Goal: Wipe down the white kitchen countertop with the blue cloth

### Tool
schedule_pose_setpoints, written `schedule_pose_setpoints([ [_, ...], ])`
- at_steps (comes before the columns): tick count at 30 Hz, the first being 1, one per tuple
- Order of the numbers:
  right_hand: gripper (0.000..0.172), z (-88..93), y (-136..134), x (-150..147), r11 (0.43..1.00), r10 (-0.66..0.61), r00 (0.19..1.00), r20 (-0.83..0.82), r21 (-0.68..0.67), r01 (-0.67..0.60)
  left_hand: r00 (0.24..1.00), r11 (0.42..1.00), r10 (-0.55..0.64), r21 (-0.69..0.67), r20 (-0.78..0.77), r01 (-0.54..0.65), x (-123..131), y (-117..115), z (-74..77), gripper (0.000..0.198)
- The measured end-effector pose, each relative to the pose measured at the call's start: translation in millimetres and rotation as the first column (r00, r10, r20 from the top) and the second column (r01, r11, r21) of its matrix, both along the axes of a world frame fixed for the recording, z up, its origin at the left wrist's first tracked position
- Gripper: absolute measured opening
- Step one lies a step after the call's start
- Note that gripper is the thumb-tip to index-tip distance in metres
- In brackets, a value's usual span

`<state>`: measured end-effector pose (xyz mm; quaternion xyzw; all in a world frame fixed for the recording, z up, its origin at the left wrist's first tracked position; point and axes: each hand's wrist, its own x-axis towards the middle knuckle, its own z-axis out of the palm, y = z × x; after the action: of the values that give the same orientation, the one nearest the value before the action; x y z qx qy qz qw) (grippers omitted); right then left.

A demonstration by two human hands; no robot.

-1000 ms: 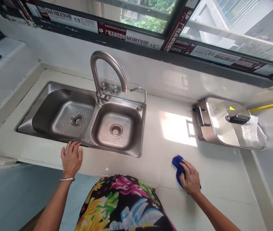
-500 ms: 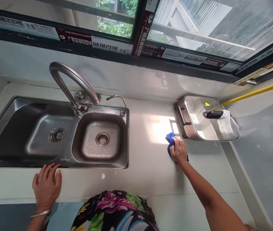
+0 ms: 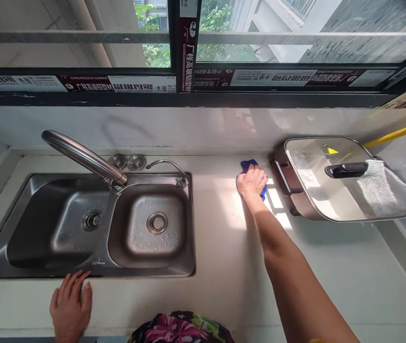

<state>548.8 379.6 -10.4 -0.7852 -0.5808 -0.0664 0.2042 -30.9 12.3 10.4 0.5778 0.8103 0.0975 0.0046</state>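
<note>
A blue cloth [image 3: 248, 165] lies bunched on the pale countertop [image 3: 220, 295], partly hidden beneath my right hand [image 3: 252, 181], whose fingers are wrapped over it. The hand is between the sink and the glass-lidded cooker, close to the back wall. My left hand [image 3: 70, 305] rests on the counter's front strip with its fingers spread, the tips at the front rim of the steel double sink [image 3: 97, 252]. Nothing is in it.
A curved faucet [image 3: 85, 155] and a thin spout [image 3: 165, 162] stand behind the sink. To the right is a rectangular cooker [image 3: 317, 190] with a black-handled lid and a silvery cloth [image 3: 381, 188] on it. A window frame [image 3: 117, 99] runs above.
My right hand has moved with the blue cloth toward the back wall, and the arm reaches farther out. The camera view has levelled and shifted. My left hand stays at the sink's front edge.
</note>
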Motion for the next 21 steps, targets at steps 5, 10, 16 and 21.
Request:
schedule_pose_setpoints([
  [5,0.055,7.8,22,-76,0.978,0.208,0.977,-0.051,-0.023,-0.210,1.000,0.999,0.013,-0.031,0.009,-0.013,-1,-1,4.2,0.040],
  [10,0.057,6.9,9,-138,0.883,0.461,0.884,-0.077,-0.062,-0.465,1.000,0.996,0.016,-0.085,0.027,-0.013,0,-1,9.6,0.043],
  [16,0.053,8.5,-46,-153,0.797,0.589,0.801,-0.109,-0.083,-0.598,0.999,0.999,0.021,-0.046,0.039,-0.019,0,-3,10.3,0.041],
  [21,0.046,6.6,-116,-149,0.740,0.670,0.738,-0.079,0.005,-0.672,0.999,1.000,0.018,0.011,0.045,-0.019,1,-4,7.4,0.043],
])
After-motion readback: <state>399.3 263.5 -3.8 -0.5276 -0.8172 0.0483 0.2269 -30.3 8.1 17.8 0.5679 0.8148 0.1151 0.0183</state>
